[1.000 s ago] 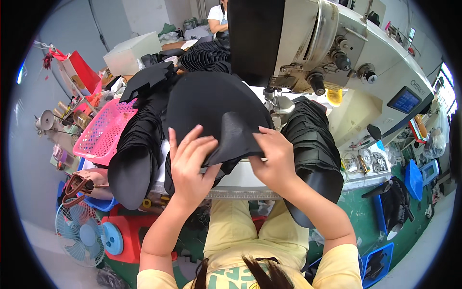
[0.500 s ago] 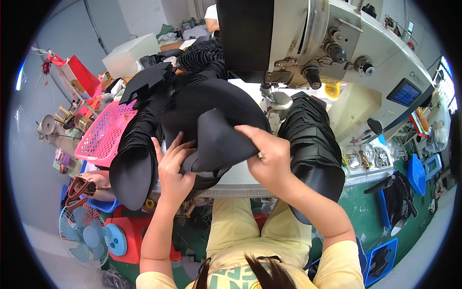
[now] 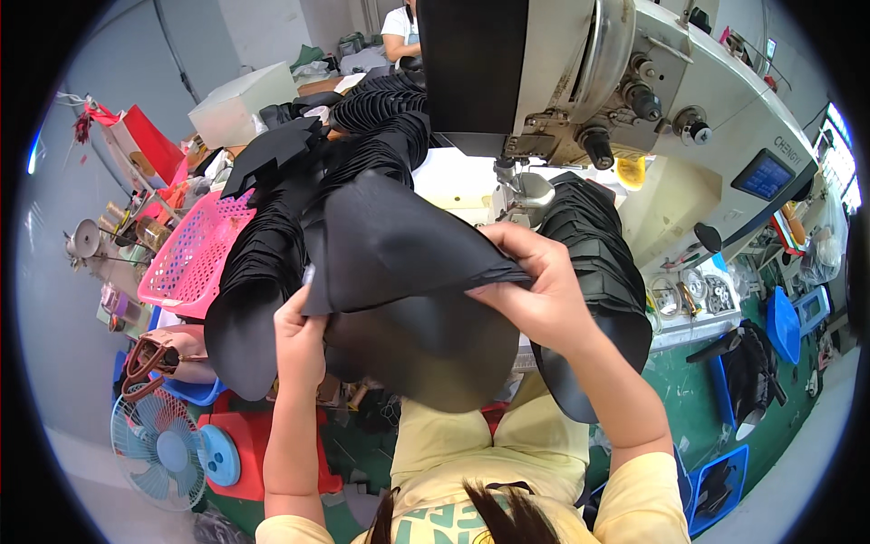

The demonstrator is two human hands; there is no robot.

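Between my hands is a black, smooth, flexible panel (image 3: 399, 240), with a pointed upper part folded over and a broad rounded flap hanging below. My left hand (image 3: 299, 340) pinches its left lower corner, the fingertips partly hidden behind it. At the right corner, several thin layers come together between the thumb and fingers of my right hand (image 3: 535, 286). The panel is held above the front edge of the sewing machine's table. Behind it stands the needle and presser area (image 3: 521, 186) of an industrial sewing machine (image 3: 689, 136).
A row of overlapping black panels (image 3: 254, 299) lies left, and another (image 3: 594, 254) right of the needle. A pink basket (image 3: 195, 249), a blue fan (image 3: 168, 449) and a red stool (image 3: 249, 462) are at the left. Blue trays (image 3: 720, 490) stand lower right. A co-worker (image 3: 399, 32) sits beyond.
The panel has been turned and spread toward me, its rounded flap now hanging down. My left hand moved left and lower and now pinches the corner; my right hand shifted slightly right.
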